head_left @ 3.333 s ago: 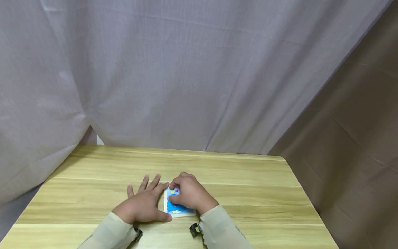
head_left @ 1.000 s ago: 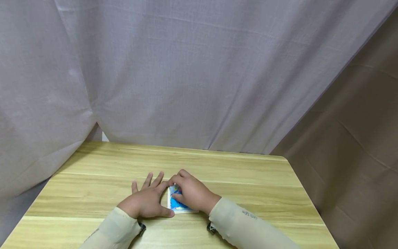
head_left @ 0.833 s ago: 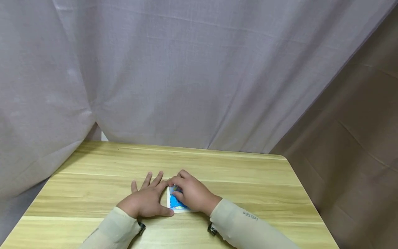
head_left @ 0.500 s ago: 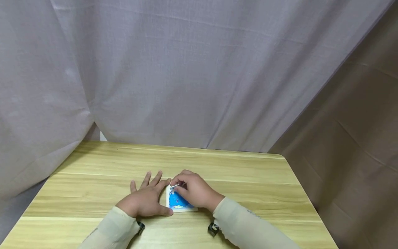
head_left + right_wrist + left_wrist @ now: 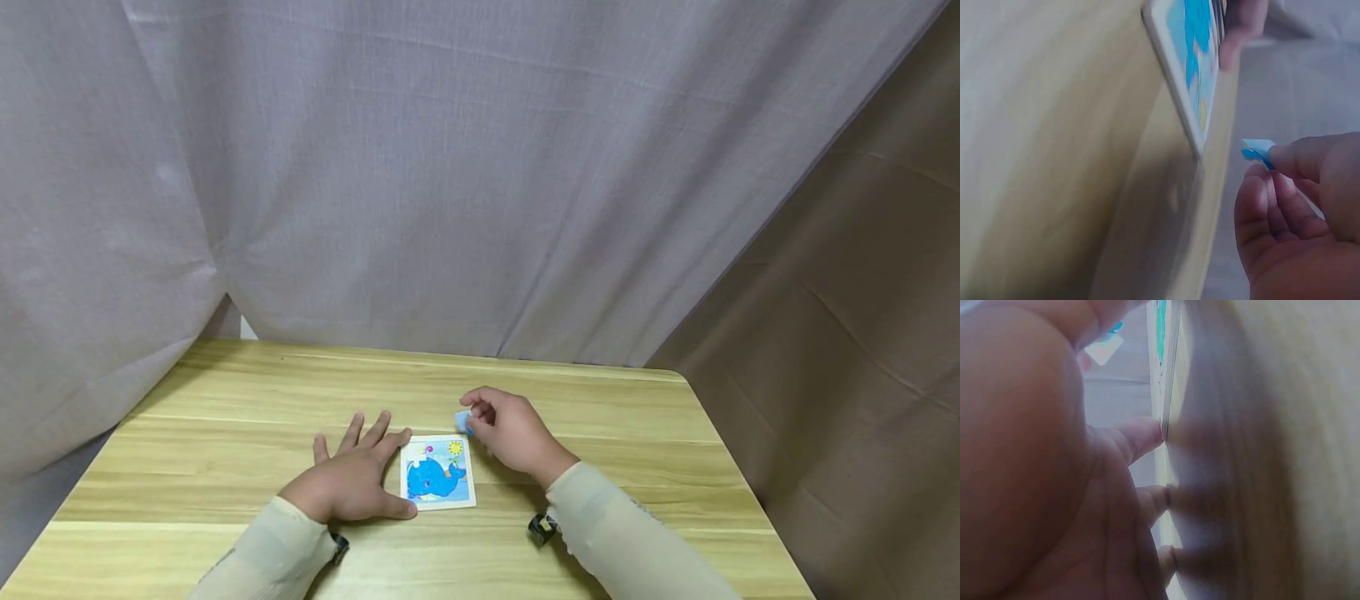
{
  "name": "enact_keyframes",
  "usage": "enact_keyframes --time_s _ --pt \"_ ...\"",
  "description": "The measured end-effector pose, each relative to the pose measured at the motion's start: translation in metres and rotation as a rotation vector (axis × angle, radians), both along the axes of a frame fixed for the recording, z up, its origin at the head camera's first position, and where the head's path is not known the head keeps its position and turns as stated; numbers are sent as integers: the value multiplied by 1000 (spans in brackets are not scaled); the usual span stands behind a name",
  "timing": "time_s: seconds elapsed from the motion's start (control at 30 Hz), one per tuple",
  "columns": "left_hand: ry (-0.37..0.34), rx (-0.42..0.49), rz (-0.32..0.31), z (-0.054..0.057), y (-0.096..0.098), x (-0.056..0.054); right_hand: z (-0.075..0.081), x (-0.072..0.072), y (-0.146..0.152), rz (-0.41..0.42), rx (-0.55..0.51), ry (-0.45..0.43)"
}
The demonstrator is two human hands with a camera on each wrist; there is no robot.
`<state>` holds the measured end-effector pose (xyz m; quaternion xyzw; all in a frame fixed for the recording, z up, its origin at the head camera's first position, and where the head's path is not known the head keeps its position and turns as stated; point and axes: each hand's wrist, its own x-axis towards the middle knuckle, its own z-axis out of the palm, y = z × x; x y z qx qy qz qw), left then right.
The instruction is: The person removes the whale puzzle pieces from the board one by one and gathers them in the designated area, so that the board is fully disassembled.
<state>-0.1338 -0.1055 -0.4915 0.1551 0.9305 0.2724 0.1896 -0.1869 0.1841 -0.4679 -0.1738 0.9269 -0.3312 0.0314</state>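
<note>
A square jigsaw puzzle (image 5: 439, 486) with a blue whale picture and a pale wooden frame lies flat on the table. My left hand (image 5: 351, 483) is spread at its left side, thumb at the near left corner and index fingertip at the far left corner. In the left wrist view, that fingertip meets the edge of the puzzle frame (image 5: 1170, 381). Just beyond the puzzle's far right corner, my right hand (image 5: 517, 429) pinches a light blue puzzle piece (image 5: 462, 422) between thumb and fingers. The right wrist view shows this puzzle piece (image 5: 1259, 150) raised off the table. A pale gap shows at the picture's upper left.
The wood-grain table (image 5: 615, 467) extends on both sides of the puzzle. A grey curtain (image 5: 420, 183) hangs along the far edge, and a brown curtain (image 5: 840, 317) covers the right side. A dark strap device (image 5: 542, 529) sits at my right wrist.
My right hand has lifted a puzzle piece from the upper left of the picture and moved right and away with it, uncovering the whale. The left hand has stayed at the frame.
</note>
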Motion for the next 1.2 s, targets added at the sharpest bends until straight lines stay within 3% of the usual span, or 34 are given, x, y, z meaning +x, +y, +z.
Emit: enact_keyframes --time_s 0.27,0.5,0.6,0.9,1.2 --pt "4 11 -3 0 -1 0 -7 -19 32 -148 -33 -30" --pt "7 18 -8 2 -1 1 -17 -33 50 -238 -259 -268" --pt "4 19 -9 3 -1 1 -19 -38 54 -263 -297 -311" --pt "13 6 -8 2 -2 0 -15 -46 54 -299 -181 -308" --pt "13 2 -12 1 -2 1 -7 -47 48 -284 -46 -302"
